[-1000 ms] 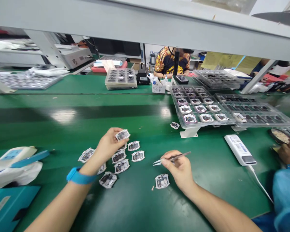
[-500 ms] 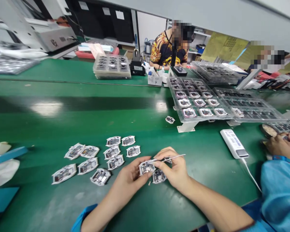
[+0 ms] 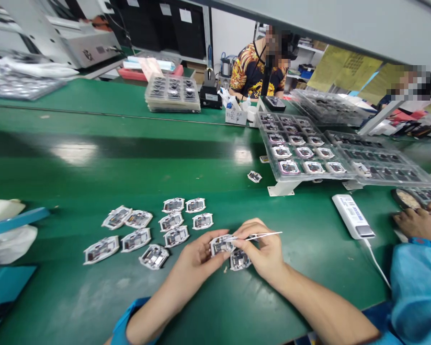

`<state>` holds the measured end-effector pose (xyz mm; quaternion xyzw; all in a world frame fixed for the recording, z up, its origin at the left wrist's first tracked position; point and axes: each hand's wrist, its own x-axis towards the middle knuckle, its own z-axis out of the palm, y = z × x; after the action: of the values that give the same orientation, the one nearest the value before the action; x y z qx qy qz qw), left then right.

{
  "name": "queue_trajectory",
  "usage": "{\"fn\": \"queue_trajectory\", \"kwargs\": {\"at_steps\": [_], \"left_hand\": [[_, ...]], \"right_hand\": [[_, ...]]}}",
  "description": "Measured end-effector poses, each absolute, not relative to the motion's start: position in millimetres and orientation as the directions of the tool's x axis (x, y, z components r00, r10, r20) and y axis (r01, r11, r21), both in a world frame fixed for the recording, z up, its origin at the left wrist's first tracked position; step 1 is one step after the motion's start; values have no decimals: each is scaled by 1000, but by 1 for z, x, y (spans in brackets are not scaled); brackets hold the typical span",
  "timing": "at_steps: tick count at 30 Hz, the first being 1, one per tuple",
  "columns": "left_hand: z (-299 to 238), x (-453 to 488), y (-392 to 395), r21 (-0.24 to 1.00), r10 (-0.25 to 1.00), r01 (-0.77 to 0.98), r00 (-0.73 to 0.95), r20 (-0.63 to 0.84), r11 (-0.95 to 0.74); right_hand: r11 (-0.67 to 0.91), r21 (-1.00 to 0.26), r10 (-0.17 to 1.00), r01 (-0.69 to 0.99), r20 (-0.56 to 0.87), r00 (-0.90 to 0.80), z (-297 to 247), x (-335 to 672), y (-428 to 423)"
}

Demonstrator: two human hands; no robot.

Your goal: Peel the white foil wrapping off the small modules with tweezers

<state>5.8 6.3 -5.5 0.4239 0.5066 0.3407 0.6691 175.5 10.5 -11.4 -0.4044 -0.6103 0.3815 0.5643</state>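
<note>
The left hand (image 3: 198,258) is partly curled, thumb and fingers pinching a white-framed electronic part (image 3: 221,246) by its edges, just above the desk (image 3: 210,309). The right hand (image 3: 264,251) is closed around slim tweezers (image 3: 271,234), thumb and forefinger near the working end, the back end sticking out past the knuckles. The tweezers' tips lie over the held part; whether they grip anything on it cannot be told, nor whether the right fingertips touch its frame.

Just below the held part, between the two hands, a second framed part (image 3: 240,260) lies on the desk, partly covered by the right hand. To the left of the left hand and beyond it, ten similar parts (image 3: 171,222) lie spread out. Another loose part (image 3: 254,177) lies ahead of the right hand, near a raised clear tray (image 3: 301,173) of parts. Right of the right hand is a white device (image 3: 352,216) with a cable.
</note>
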Motion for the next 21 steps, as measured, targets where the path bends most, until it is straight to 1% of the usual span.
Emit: {"fn": "queue_trajectory", "kwargs": {"at_steps": [5, 8, 13, 15, 21], "left_hand": [[-3, 8, 5, 903, 877, -65, 275, -393, 425], [-1, 7, 3, 902, 878, -60, 266, -398, 427], [-2, 4, 1, 884, 878, -75, 187, -441, 461], [-4, 3, 2, 881, 877, -88, 179, -445, 465], [-4, 3, 4, 883, 880, -100, 185, -437, 459]], "right_hand": [[411, -909, 911, 68, 406, -73, -11, 173, 11], [388, -920, 921, 60, 383, -74, -11, 174, 12], [247, -968, 968, -43, 248, -21, -11, 176, 10], [188, -979, 982, -82, 190, -9, -11, 176, 10], [54, -995, 998, -85, 56, -19, -15, 175, 12]]}}
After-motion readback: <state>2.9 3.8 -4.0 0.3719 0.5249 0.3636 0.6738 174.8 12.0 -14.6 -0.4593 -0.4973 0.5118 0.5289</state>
